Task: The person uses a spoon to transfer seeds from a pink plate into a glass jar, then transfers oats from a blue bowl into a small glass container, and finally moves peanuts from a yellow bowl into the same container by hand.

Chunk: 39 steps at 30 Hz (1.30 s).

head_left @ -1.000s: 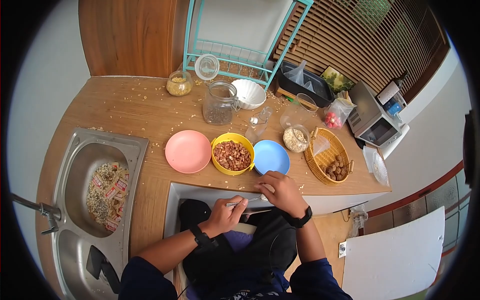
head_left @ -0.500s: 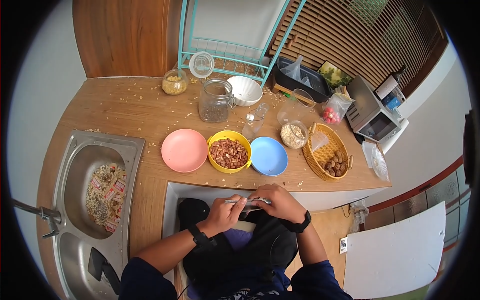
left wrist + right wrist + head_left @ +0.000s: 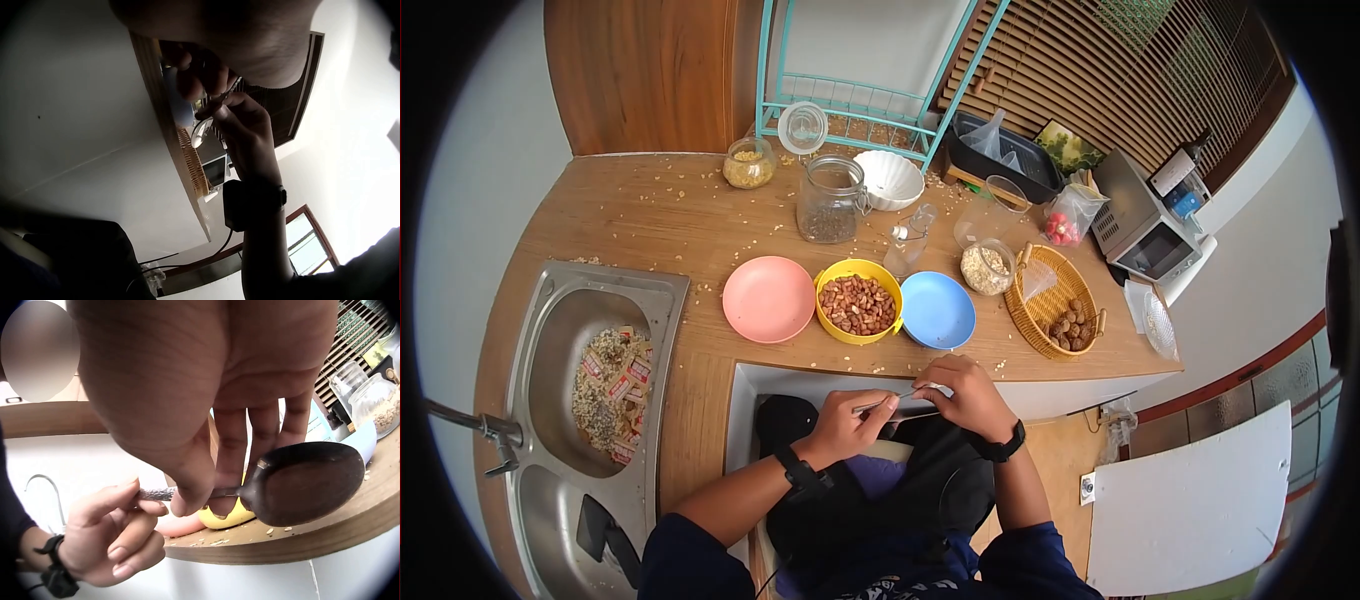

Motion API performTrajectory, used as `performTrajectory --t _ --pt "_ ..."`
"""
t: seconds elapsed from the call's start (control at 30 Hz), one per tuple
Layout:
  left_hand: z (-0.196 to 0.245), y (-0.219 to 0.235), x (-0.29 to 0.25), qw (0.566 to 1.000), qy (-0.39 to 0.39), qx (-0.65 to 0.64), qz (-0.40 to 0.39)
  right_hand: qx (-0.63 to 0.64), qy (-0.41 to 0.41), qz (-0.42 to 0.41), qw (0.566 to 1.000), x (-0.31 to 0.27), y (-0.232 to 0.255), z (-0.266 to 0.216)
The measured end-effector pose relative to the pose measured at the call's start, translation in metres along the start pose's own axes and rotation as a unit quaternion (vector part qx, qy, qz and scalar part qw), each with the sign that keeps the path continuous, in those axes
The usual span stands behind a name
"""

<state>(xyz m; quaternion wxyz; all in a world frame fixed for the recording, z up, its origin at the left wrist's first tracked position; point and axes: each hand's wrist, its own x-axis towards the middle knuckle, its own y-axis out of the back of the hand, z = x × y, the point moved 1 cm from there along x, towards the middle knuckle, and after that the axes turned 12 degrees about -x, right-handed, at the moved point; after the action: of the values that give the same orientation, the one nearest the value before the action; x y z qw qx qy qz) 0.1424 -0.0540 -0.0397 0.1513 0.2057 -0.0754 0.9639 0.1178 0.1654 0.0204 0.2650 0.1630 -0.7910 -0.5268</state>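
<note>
A metal spoon with a textured handle is held between both hands, over the lap at the counter's front edge. My left hand pinches the end of the handle between thumb and forefinger. The right hand pinches the spoon's thin neck, its other fingers extended behind in the right wrist view. Beyond the right fingers the dark oval bowl sticks out, bare inside. Just past the hands stand a blue plate, a yellow bowl of reddish-brown nuts and a pink plate.
Behind them are a clip-lid jar, a glass bottle and a jar of oats. To the right sits a wicker basket with walnuts. At left is a steel sink holding oats and wrappers. Flakes lie scattered over the counter.
My right hand has shifted along the spoon, from beside its bowl, across it, to the neck. The left hand keeps its pinch on the handle. The view has shifted slightly.
</note>
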Motion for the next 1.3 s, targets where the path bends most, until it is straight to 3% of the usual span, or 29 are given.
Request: performTrajectory --t 0.2,0.27,0.6,0.67,0.9,1.07,1.3 --pt "-0.003 0.001 -0.002 1.000 0.017 0.010 0.007 -0.047 -0.030 0.036 0.998 0.002 0.007 0.012" --pt "-0.004 0.001 -0.002 0.999 0.028 0.011 0.011 -0.133 -0.050 0.107 0.984 0.001 0.005 0.023" --pt "-0.009 -0.002 -0.003 0.999 -0.013 0.034 0.002 -0.100 -0.058 0.068 0.991 0.011 0.005 0.018" --pt "-0.011 -0.001 -0.004 0.999 0.004 0.050 0.012 -0.102 -0.010 0.061 0.993 0.030 0.004 0.010" --pt "-0.011 0.002 -0.003 0.999 0.001 0.050 0.017 -0.161 0.027 -0.010 0.987 0.065 -0.021 0.006" --pt "-0.006 0.001 -0.001 0.998 -0.011 0.060 0.012 -0.136 -0.059 0.060 0.987 0.050 -0.024 0.016" --pt "-0.009 0.001 -0.002 0.997 -0.009 0.075 0.005 -0.192 -0.087 0.033 0.977 0.008 -0.015 0.049"
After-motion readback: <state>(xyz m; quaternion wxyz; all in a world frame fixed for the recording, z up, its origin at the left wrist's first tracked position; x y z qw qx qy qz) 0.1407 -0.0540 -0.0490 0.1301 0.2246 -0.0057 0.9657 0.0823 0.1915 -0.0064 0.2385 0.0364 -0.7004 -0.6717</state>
